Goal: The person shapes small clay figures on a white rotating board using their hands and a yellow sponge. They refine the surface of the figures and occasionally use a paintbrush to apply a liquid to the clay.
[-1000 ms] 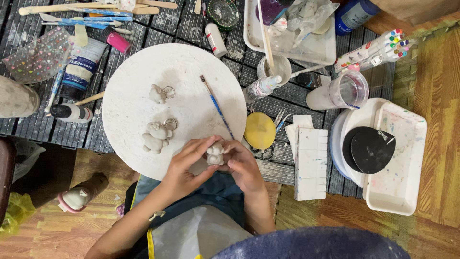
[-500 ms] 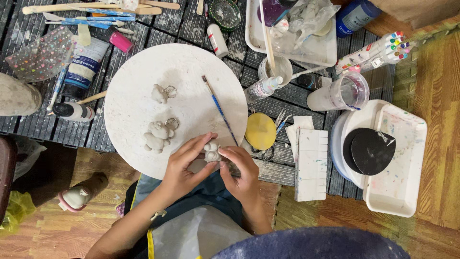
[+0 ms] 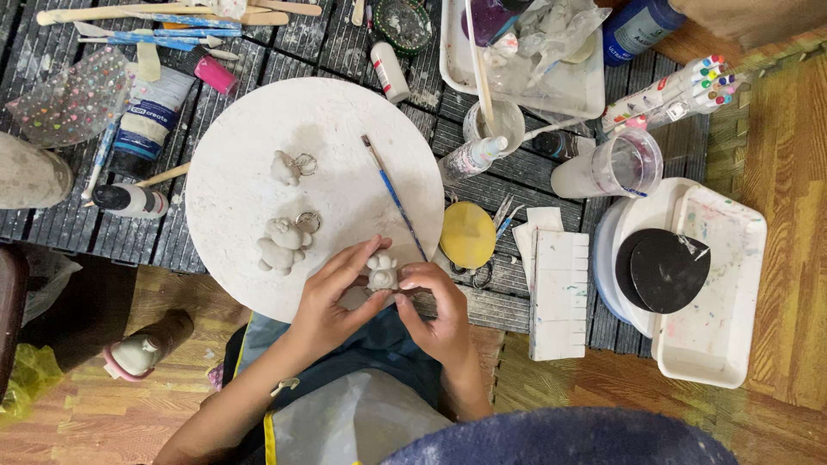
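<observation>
Left hand [image 3: 332,297] and right hand [image 3: 439,310] meet, fingers [image 3: 366,254] curled inward, forearms angled together.

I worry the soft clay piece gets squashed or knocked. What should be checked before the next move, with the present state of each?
1. Both hands on the clay figure: left hand and right hand pinch it: ok.
2. Figure over the round white board, at its near edge: ok.
3. Finished clay pieces apart from the hands: ok.
4. Paintbrush tip close to the figure: not ok.
5. Clay still soft: cannot tell.
</observation>
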